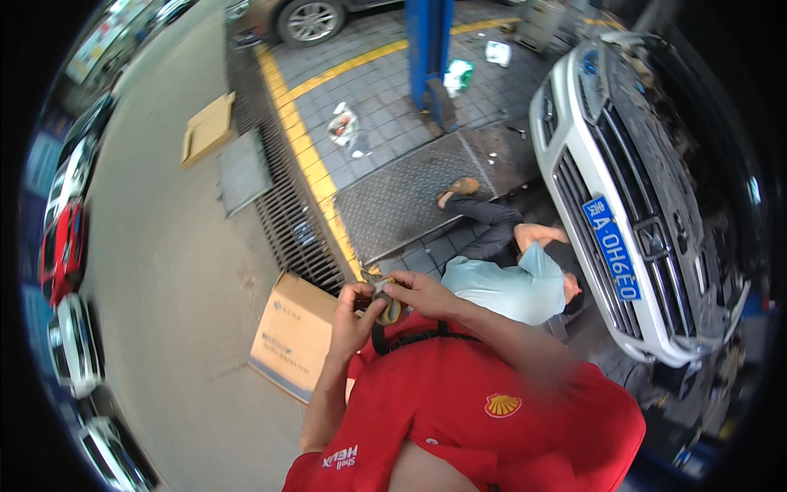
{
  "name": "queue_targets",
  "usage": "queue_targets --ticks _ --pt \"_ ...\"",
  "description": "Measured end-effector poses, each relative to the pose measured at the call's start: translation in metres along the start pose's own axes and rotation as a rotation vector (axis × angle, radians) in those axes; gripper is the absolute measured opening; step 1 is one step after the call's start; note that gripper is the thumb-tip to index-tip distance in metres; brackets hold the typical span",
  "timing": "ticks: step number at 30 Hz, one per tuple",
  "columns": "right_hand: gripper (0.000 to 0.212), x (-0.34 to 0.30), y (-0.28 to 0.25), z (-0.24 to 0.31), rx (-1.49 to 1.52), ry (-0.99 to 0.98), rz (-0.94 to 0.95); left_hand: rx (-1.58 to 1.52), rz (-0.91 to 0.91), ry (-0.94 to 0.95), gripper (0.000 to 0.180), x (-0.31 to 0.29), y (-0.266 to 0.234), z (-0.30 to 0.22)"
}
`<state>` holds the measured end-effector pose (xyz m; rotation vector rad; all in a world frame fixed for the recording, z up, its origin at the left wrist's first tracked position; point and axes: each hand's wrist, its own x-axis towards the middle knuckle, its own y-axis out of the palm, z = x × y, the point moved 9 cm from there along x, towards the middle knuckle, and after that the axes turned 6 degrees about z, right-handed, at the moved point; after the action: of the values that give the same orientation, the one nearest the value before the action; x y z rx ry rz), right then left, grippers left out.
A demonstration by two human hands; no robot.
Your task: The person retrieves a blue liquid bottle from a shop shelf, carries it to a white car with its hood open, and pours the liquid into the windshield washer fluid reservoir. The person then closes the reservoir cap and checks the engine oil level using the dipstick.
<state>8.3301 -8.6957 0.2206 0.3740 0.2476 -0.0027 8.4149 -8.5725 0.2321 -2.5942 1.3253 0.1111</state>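
Both my hands are in front of my red shirt, with their fingers closed on a small crumpled grey piece with a yellow edge (390,312), which looks like cloth. My left hand (352,320) pinches it from the left, thumb on top. My right hand (422,293) grips its upper right side between thumb and fingers. Part of the piece is hidden behind the fingers, and its exact kind cannot be made out.
A cardboard box (291,328) stands left of my forearm, beside a floor grate (299,221). Ahead is a steel plate (393,197) before a blue post (428,57). A person (500,279) is down on the floor beside a white car front (566,180) on my right.
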Motion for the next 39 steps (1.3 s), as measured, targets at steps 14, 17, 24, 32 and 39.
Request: queue_targets --ticks 14,17,24,32,39 --pt "0.041 0.15 -0.172 0.072 0.131 -0.061 -0.388 0.277 0.544 -0.085 0.055 0.303 -0.007 -0.023" --pt "0.044 0.168 -0.23 0.125 -0.025 -0.078 -0.473 0.403 0.462 -0.037 0.046 0.378 -0.018 -0.049" --pt "0.034 0.137 -0.373 0.234 -0.095 -0.116 -0.808 0.182 0.423 0.025 0.034 0.559 -0.008 -0.113" --pt "0.027 0.104 -0.488 0.255 0.116 -0.127 -1.176 0.084 0.558 0.089 0.035 0.729 0.121 -0.137" --pt "0.026 0.063 -0.57 0.3 0.125 0.038 -1.473 0.166 0.9 0.12 0.035 0.86 0.255 -0.199"
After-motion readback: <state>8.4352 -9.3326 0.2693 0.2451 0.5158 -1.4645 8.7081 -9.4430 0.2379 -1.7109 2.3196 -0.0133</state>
